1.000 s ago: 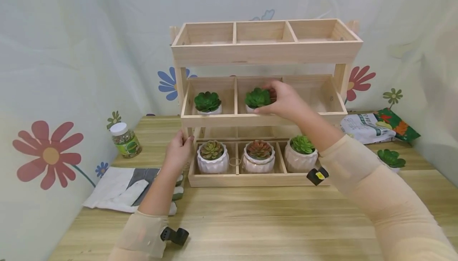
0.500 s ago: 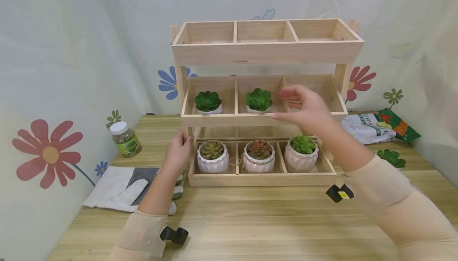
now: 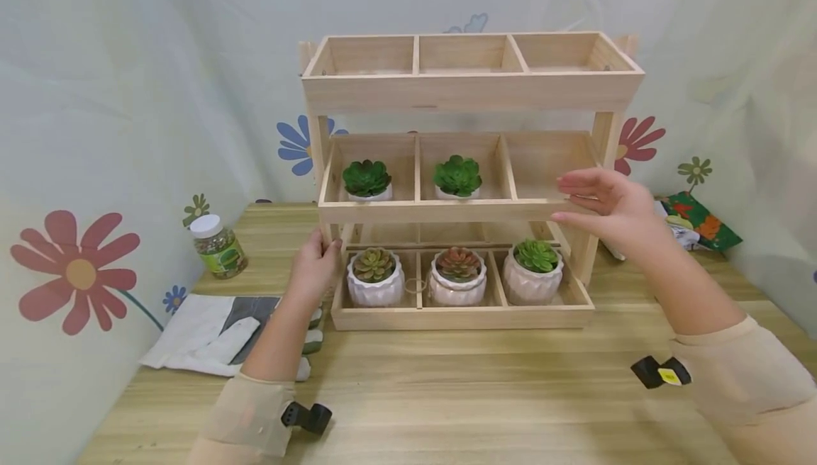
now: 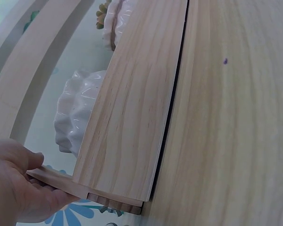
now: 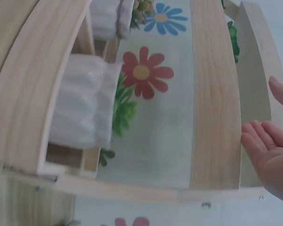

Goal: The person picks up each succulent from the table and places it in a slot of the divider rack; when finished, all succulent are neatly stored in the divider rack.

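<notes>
A three-tier wooden plant stand (image 3: 472, 93) stands on the table, each tier divided into three compartments. With curled fingers my left hand (image 3: 314, 266) grips its left side post; the left wrist view shows the hand (image 4: 19, 183) around that wooden post. My right hand (image 3: 613, 210) is before the right end of the middle tier, fingers extended, holding nothing. Two green succulents (image 3: 457, 176) in white pots occupy that tier's left and middle compartments. Below, the bottom tier bears a yellowish succulent (image 3: 374, 265), a reddish one (image 3: 458, 264) and a bright green one (image 3: 536, 256), all in white ribbed pots.
Left of the stand are a white-lidded jar (image 3: 218, 247) and a pair of white and grey gloves (image 3: 204, 341). A green and white packet (image 3: 702, 222) lies at the right, partly behind the right hand. A flowered curtain (image 3: 223, 61) hangs behind.
My right hand has let go of the middle-tier succulent and moved right, away from it. The succulent stays in the middle compartment. My left hand keeps its grip on the post.
</notes>
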Available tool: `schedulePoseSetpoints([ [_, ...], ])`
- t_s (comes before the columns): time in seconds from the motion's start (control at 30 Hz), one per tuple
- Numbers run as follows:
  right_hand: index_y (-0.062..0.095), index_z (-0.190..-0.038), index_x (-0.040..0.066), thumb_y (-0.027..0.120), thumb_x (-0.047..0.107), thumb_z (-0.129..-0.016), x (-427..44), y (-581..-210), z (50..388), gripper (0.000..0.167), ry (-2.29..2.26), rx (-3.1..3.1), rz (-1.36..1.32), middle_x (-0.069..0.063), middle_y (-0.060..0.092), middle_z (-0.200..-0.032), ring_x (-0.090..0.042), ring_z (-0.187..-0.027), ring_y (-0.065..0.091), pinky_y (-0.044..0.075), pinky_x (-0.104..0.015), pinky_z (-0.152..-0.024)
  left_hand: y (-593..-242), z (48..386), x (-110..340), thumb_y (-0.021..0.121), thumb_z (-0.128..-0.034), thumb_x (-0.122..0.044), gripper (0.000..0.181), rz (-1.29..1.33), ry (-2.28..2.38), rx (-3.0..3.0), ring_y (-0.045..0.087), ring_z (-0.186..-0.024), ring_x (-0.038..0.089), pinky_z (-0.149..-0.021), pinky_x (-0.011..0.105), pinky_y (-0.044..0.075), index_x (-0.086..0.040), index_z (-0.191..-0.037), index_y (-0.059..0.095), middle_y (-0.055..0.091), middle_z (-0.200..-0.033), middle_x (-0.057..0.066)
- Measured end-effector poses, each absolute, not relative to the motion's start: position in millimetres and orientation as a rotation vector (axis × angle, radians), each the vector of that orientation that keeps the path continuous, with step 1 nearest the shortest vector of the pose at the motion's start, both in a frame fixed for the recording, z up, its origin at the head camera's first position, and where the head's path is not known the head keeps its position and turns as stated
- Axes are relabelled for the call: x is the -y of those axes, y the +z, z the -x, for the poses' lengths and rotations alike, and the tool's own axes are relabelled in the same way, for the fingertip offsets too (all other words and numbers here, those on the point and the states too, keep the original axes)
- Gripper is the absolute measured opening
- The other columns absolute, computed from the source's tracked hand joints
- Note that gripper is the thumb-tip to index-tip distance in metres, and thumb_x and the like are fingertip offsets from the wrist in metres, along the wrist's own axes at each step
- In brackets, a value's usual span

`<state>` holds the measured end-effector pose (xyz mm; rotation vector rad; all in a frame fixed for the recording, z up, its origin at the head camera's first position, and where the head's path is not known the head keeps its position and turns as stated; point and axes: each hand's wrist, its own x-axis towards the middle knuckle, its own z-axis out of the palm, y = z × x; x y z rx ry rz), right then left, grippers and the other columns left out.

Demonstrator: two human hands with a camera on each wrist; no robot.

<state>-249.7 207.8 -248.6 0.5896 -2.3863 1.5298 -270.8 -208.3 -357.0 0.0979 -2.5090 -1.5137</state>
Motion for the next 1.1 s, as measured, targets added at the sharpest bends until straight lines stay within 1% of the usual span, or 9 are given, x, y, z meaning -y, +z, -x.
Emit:
schedulePoseSetpoints([
  [0.23, 0.056, -0.121, -0.001, 0.071, -0.002, -0.080, -241, -265, 238, 0.043, 1.542, 2.315, -0.533, 0.003, 0.064, -0.114, -0.006, -0.105, 0.058, 0.047, -0.014, -0.080, -359, 270, 208, 0.044, -0.1001, -0.019, 0.031, -0.101, -1.530, 2.507, 0.051, -0.111, 0.033, -0.092, 0.047, 0.043, 0.001, -0.124, 0.046, 0.054, -0.121, 0.023],
  [0.5, 0.055, -0.122, 0.003, 0.072, 0.007, -0.082, -280, -280, 234, 0.043, 1.460, 2.338, -0.271, 0.016, 0.063, -0.105, 0.006, -0.095, 0.058, 0.045, -0.009, -0.075, -359, 270, 209, 0.043, -0.1002, -0.018, 0.033, -0.099, -1.525, 2.504, 0.051, -0.112, 0.034, -0.093, 0.047, 0.042, 0.001, -0.126, 0.046, 0.054, -0.122, 0.024],
  [0.67, 0.055, -0.120, 0.007, 0.073, 0.021, -0.083, -305, -291, 238, 0.044, 1.413, 2.375, -0.093, 0.021, 0.058, -0.102, 0.010, -0.089, 0.055, 0.043, -0.006, -0.072, -358, 270, 210, 0.043, -0.1002, -0.019, 0.033, -0.111, -1.517, 2.502, 0.051, -0.110, 0.034, -0.091, 0.048, 0.043, 0.002, -0.125, 0.046, 0.054, -0.120, 0.024],
  [0.73, 0.054, -0.121, 0.009, 0.073, 0.030, -0.082, -314, -297, 239, 0.048, 1.353, 2.418, -0.005, 0.019, 0.056, -0.103, 0.010, -0.089, 0.052, 0.042, -0.004, -0.070, -359, 270, 210, 0.043, -0.1003, -0.019, 0.033, -0.110, -1.515, 2.501, 0.051, -0.110, 0.034, -0.091, 0.048, 0.043, 0.002, -0.125, 0.046, 0.054, -0.120, 0.024],
  [0.8, 0.051, -0.123, 0.008, 0.071, 0.039, -0.082, -324, -303, 242, 0.055, 1.266, 2.476, 0.093, 0.015, 0.054, -0.106, 0.002, -0.094, 0.052, 0.041, -0.004, -0.069, -359, 269, 210, 0.043, -0.1001, -0.019, 0.032, -0.105, -1.494, 2.505, 0.052, -0.108, 0.035, -0.089, 0.048, 0.044, 0.003, -0.124, 0.046, 0.055, -0.117, 0.025],
  [0.87, 0.046, -0.130, 0.005, 0.067, 0.046, -0.082, -332, -310, 244, 0.067, 1.193, 2.532, 0.195, 0.003, 0.053, -0.115, -0.013, -0.104, 0.051, 0.044, -0.011, -0.074, -359, 269, 210, 0.043, -0.0998, -0.019, 0.031, -0.102, -1.478, 2.508, 0.053, -0.105, 0.034, -0.087, 0.047, 0.046, 0.003, -0.121, 0.047, 0.056, -0.114, 0.024],
  [0.97, 0.037, -0.138, -0.001, 0.062, 0.053, -0.083, -344, -319, 246, 0.081, 1.126, 2.598, 0.323, -0.017, 0.047, -0.131, -0.036, -0.117, 0.043, 0.046, -0.035, -0.085, -360, 269, 210, 0.043, -0.0996, -0.018, 0.028, -0.098, -1.443, 2.517, 0.054, -0.101, 0.032, -0.083, 0.045, 0.046, 0.003, -0.118, 0.048, 0.057, -0.109, 0.024],
  [1.03, 0.031, -0.141, -0.005, 0.060, 0.055, -0.083, -351, -323, 247, 0.088, 1.120, 2.630, 0.377, -0.027, 0.040, -0.137, -0.044, -0.122, 0.037, 0.041, -0.052, -0.089, -360, 269, 210, 0.044, -0.0997, -0.018, 0.028, -0.102, -1.440, 2.515, 0.054, -0.100, 0.032, -0.083, 0.045, 0.047, 0.003, -0.117, 0.049, 0.057, -0.108, 0.023],
  [1.1, 0.027, -0.141, -0.009, 0.060, 0.055, -0.083, -358, -327, 249, 0.092, 1.134, 2.660, 0.405, -0.033, 0.035, -0.138, -0.048, -0.123, 0.033, 0.037, -0.060, -0.090, -360, 269, 210, 0.043, -0.0997, -0.018, 0.028, -0.098, -1.436, 2.514, 0.054, -0.101, 0.032, -0.084, 0.046, 0.047, 0.003, -0.117, 0.048, 0.057, -0.108, 0.024],
])
